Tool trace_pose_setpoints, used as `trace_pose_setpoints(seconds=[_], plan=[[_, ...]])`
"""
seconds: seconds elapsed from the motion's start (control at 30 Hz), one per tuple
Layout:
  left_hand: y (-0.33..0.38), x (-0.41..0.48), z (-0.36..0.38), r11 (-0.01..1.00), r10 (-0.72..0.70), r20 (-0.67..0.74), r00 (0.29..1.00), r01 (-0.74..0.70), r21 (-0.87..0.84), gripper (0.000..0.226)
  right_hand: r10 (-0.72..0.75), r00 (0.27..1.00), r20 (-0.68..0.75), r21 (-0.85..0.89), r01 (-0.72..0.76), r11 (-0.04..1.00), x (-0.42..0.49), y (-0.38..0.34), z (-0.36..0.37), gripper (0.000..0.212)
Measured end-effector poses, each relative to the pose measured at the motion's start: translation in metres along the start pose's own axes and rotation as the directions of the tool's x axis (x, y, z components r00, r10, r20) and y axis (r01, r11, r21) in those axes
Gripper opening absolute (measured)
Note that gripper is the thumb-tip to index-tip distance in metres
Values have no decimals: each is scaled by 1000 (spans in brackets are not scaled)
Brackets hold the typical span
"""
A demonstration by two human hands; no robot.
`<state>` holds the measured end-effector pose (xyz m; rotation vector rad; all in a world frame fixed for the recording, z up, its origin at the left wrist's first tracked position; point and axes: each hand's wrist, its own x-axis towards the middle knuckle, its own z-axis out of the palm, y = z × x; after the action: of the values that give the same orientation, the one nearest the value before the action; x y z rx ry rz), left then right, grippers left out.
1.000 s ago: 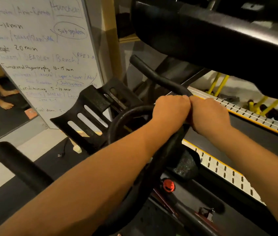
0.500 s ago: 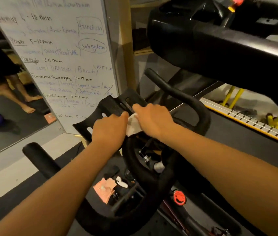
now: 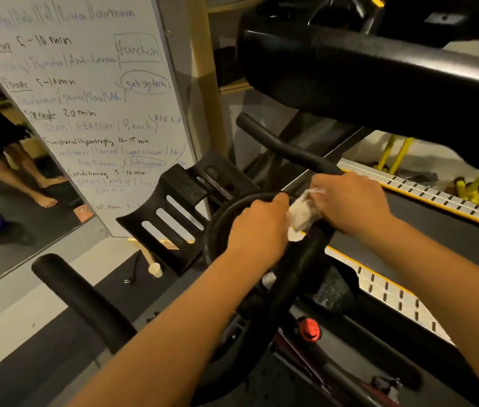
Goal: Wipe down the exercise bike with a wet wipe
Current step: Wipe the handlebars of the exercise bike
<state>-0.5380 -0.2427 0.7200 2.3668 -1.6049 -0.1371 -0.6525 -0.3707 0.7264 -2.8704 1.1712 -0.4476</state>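
Where the black foam horn (image 3: 79,301) of the exercise bike (image 3: 261,327) jutted leftward, open floor lay beside it. Past the round red knob (image 3: 308,332), the left hand (image 3: 257,227) had its grip curled over the black looped handlebar (image 3: 300,265). The right hand (image 3: 350,204) had its grip pinching the crumpled white wet wipe (image 3: 301,215) against the loop's right edge. Beyond stood the black slotted tray (image 3: 173,218) and the handwritten whiteboard (image 3: 85,98).

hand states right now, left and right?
Left hand: grips the handlebar.
Right hand: holds the wet wipe against the handlebar.
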Motion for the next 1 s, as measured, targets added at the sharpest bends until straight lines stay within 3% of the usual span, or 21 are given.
trace_pose_setpoints(seconds=[0.1, 0.23, 0.37, 0.5, 0.57, 0.63, 0.7, 0.77, 0.83, 0.93, 1.0], plan=[[22, 22, 12, 974, 121, 63, 991, -106, -202, 38, 80, 995, -61, 3, -80, 997, -37, 43, 9, 27], [11, 14, 1, 932, 253, 122, 960, -207, -297, 34, -25, 987, -161, 306, 74, 949, -96, 30, 28, 55], [-27, -51, -17, 911, 378, 113, 919, -348, -221, 42, -121, 928, -353, 438, 278, 855, -139, -10, 34, 38], [-51, -128, -23, 884, 468, 103, 878, -464, -63, 38, -400, 894, -204, 377, 449, 810, -194, -43, 39, 53], [-46, -148, -25, 877, 479, 83, 874, -480, -3, 38, -436, 863, -256, 336, 503, 797, -189, -35, 28, 44], [-28, -144, -21, 889, 456, -2, 890, -455, 52, 40, -341, 867, -364, 363, 469, 805, -160, -19, 12, 25], [13, -121, -20, 904, 400, -70, 914, -381, 195, 43, -186, 913, -364, 417, 338, 844, -128, -3, 7, 22], [55, -100, 0, 912, 310, 24, 950, -304, 273, 36, 41, 981, -189, 535, 68, 842, -109, 5, 16, 13], [80, -102, 19, 904, 244, 163, 956, -285, 317, 26, 192, 981, -16, 649, -136, 748, -108, 6, 25, 16], [71, -128, 49, 942, 200, 135, 970, -228, 245, 48, 109, 994, -14, 668, -71, 741, -130, 5, 19, 18], [62, -156, 63, 966, 210, 102, 972, -222, 132, 22, -45, 999, 25, 682, 16, 732, -158, 5, 14, 15]])
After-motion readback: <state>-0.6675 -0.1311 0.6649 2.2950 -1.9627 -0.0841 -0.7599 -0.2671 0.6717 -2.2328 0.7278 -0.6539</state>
